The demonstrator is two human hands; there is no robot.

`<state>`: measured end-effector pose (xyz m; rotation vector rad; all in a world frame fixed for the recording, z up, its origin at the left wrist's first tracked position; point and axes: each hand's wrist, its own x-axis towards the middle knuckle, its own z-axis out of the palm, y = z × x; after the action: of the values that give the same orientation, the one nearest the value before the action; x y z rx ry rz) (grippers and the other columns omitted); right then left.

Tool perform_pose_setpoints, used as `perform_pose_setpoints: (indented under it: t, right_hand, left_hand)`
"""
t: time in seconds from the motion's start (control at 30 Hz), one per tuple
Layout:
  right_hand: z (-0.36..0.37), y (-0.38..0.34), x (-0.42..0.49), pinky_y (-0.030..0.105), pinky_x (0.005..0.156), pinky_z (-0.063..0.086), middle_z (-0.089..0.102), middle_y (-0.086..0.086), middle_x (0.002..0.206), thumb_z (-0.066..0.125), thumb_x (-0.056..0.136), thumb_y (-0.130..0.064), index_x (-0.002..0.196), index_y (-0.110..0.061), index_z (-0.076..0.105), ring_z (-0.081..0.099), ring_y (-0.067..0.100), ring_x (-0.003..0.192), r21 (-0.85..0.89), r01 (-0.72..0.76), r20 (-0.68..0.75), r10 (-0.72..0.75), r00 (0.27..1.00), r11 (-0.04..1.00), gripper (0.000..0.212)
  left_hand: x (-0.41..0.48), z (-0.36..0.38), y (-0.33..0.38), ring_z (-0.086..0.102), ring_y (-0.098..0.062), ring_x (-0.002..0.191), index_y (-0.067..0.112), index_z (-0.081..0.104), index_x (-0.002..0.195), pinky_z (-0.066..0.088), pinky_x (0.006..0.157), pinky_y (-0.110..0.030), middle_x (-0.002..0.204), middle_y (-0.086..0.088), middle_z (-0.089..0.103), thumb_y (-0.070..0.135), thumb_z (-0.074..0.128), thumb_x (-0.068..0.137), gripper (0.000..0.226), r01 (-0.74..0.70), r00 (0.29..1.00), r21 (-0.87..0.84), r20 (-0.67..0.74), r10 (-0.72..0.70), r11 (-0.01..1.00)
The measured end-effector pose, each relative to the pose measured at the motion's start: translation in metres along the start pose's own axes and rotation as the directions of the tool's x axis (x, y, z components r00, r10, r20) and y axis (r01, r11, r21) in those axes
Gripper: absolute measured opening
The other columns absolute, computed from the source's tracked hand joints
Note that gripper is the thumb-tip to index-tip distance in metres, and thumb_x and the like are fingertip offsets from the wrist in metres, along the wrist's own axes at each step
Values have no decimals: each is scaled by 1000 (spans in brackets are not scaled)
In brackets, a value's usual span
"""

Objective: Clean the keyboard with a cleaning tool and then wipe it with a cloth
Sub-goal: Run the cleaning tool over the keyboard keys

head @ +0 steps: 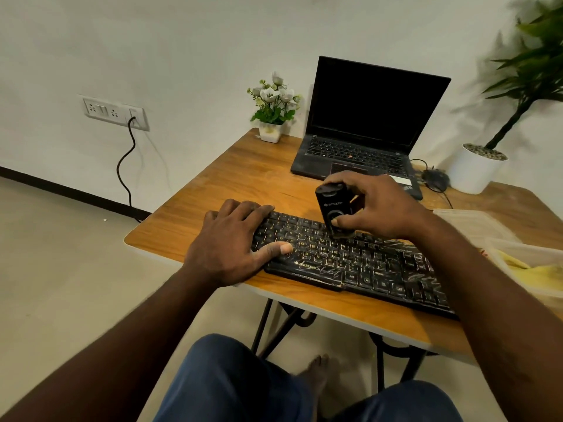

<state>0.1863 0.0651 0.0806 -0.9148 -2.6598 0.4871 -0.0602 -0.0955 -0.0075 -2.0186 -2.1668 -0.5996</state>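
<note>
A black keyboard with worn keys lies along the front edge of the wooden table. My left hand rests on the keyboard's left end, fingers straight over the far edge and thumb on the keys. My right hand grips a black cylindrical cleaning tool, held upright with its lower end on the keys near the keyboard's top row. A yellow cloth lies in a clear plastic container at the right edge.
An open black laptop stands behind the keyboard. A small white flower pot sits at the table's back corner, a black mouse and a large white plant pot at the right. Clear plastic containers stand beside the keyboard.
</note>
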Motion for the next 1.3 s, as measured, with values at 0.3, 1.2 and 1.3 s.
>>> perform_pose_setpoints:
  t: [0.3, 1.2, 1.3]
  right_hand:
    - [2, 4, -2, 30, 84, 58, 67, -4, 122, 87, 80, -24, 138, -46, 51, 66, 8, 102, 46, -4, -108, 9, 994, 999, 71]
    - [28, -27, -15, 24, 71, 56, 62, -6, 117, 83, 85, -22, 133, -31, 49, 65, 16, 100, 107, -101, -165, 118, 979, 989, 60]
    - [49, -54, 7, 29, 73, 60, 65, -3, 120, 84, 84, -27, 131, -29, 50, 67, 13, 94, 171, -37, -211, 74, 975, 985, 58]
  left_hand:
    - [-1, -1, 2, 37, -19, 135, 32, 37, 154, 36, 105, -50, 149, 3, 49, 96, 11, 83, 99, 0, 1000, 5, 6, 0, 1000]
    - [-1, 5, -3, 37, -16, 132, 30, 41, 151, 35, 101, -47, 145, 5, 52, 48, 26, 103, 54, -4, 999, -80, -42, 0, 997]
    - [-1, 4, -3, 37, -16, 132, 30, 40, 152, 36, 101, -47, 146, 6, 51, 47, 28, 103, 54, 4, 999, -90, -38, -8, 996]
